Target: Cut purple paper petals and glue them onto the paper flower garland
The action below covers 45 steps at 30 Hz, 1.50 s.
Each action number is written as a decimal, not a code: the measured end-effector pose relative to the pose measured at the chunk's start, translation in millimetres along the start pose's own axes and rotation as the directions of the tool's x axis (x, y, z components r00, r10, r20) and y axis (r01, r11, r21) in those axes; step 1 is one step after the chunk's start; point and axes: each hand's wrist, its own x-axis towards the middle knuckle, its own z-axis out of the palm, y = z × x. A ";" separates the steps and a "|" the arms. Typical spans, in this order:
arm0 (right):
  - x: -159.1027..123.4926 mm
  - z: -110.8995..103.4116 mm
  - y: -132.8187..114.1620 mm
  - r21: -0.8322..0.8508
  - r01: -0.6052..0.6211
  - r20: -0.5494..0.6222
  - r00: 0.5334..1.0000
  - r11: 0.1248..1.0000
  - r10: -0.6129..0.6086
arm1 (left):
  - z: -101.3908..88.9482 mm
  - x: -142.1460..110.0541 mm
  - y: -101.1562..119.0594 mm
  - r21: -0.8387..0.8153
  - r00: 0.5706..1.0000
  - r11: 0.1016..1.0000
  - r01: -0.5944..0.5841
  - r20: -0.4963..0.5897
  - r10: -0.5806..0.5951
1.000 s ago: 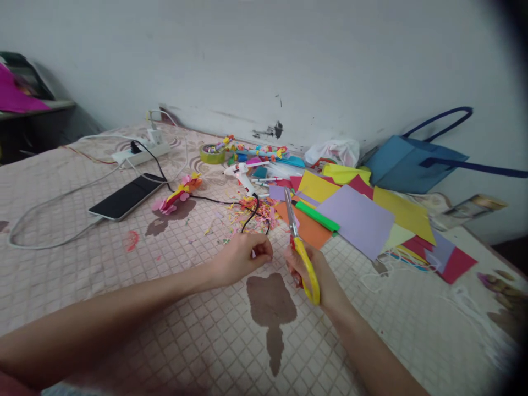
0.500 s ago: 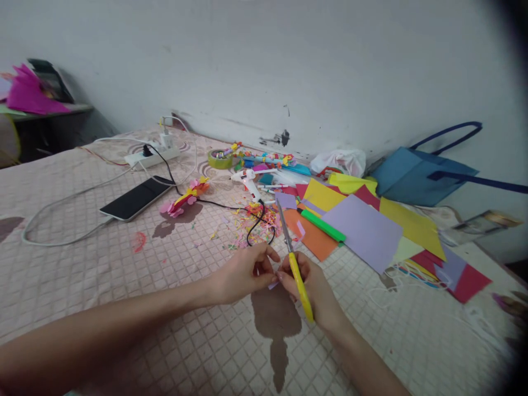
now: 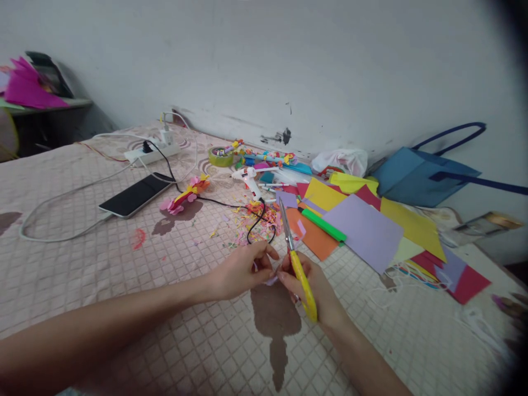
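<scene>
Between my fingertips is a small piece of light purple paper (image 3: 272, 280), mostly hidden by the fingers. My left hand (image 3: 243, 269) pinches it from the left. From the other side, the thumb and fingertips of my right hand (image 3: 311, 280) meet at the same piece. Yellow-handled scissors (image 3: 303, 283) also rest in my right hand, blades closed and pointing away from me. Just beyond the hands lie colourful paper scraps (image 3: 256, 220) and the black cord of a white glue gun (image 3: 248, 181).
Sheets of coloured paper (image 3: 363, 231) and a green cutter (image 3: 322, 224) spread to the right, near a blue bag (image 3: 424, 173). On the left lie a phone (image 3: 136, 195), a power strip (image 3: 152, 154) and a paper flower (image 3: 185, 195). A tape roll (image 3: 220, 157) sits at the back.
The purple paper has turned a little between my fingertips, and its edge shows differently. Both hands stay almost in place; the scissors have shifted slightly.
</scene>
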 end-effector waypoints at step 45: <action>-2.4 1.6 -0.5 0.055 0.011 -0.084 0.996 0.998 -0.006 | 0.1 3.5 3.4 -0.352 0.958 0.893 0.280 0.157 -0.239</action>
